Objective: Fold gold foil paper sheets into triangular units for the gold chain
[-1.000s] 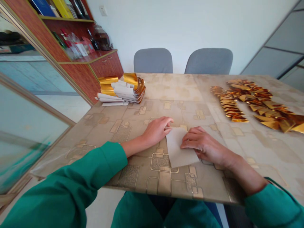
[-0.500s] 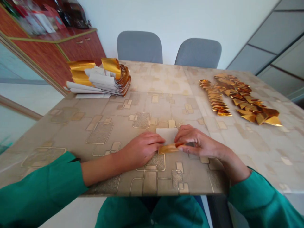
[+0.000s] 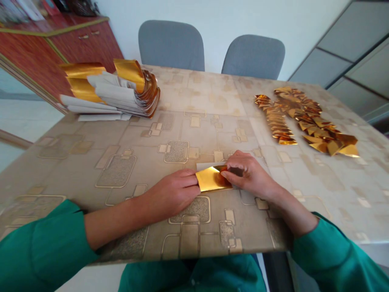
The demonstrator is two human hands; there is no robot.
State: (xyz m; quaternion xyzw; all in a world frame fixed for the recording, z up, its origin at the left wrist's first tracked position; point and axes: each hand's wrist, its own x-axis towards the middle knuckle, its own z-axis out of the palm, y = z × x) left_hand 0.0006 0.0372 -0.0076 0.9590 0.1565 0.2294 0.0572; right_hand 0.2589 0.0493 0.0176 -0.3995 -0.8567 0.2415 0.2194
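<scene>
A sheet of gold foil paper [image 3: 209,180] lies on the table near its front edge, partly folded over, with a strip of its pale back showing behind the shiny flap. My left hand [image 3: 178,192] grips the sheet's left end, fingers together. At the right end, my right hand [image 3: 251,174] pinches the folded flap between thumb and fingers. Part of the sheet is hidden under the right fingers.
On the far left is a thick stack of gold-and-white paper sheets [image 3: 121,95], bent over. Folded gold pieces [image 3: 316,121] sit in rows at the right. Two grey chairs [image 3: 172,44] stand behind the patterned table [image 3: 170,101], beside a reddish cabinet [image 3: 88,44].
The gold flap has been turned up and away from me, covering much of the pale side. My right hand has shifted slightly with it. The view has tilted down a little.
</scene>
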